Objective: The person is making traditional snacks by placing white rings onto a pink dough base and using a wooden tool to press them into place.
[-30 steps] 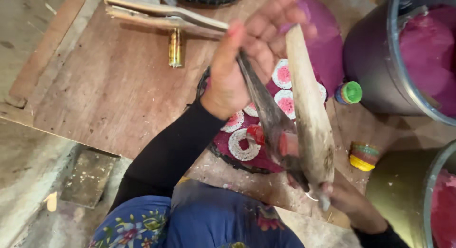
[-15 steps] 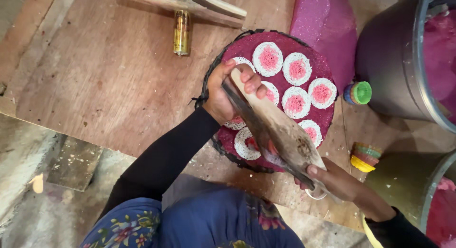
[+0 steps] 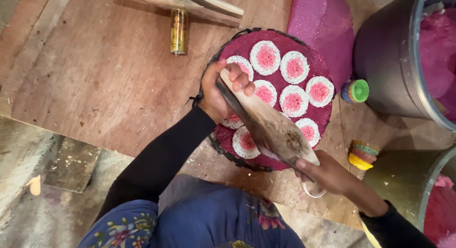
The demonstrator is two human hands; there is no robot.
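Note:
A round dark tray (image 3: 223,148) on the wooden board carries several white-rimmed pink discs (image 3: 294,67) on a magenta layer. Across its near half lies a long, worn wooden paddle (image 3: 273,129), slanting from upper left to lower right. My left hand (image 3: 221,93) grips the paddle's far end over the tray's left side. My right hand (image 3: 327,174) holds its near end past the tray's lower right edge, with a thin ring just below the fingers.
A brass-coloured cylinder (image 3: 178,32) and wooden sticks (image 3: 190,3) lie at the back of the board (image 3: 95,77). A magenta cloth (image 3: 323,25), a large grey tub (image 3: 389,67) of pink stuff, stacked coloured cups (image 3: 355,91), (image 3: 362,155) and a second tub (image 3: 427,200) sit right.
The paddle has come down from a raised, near-upright tilt to lie low across the tray. My left hand moved from spread above it to a grip on its far end.

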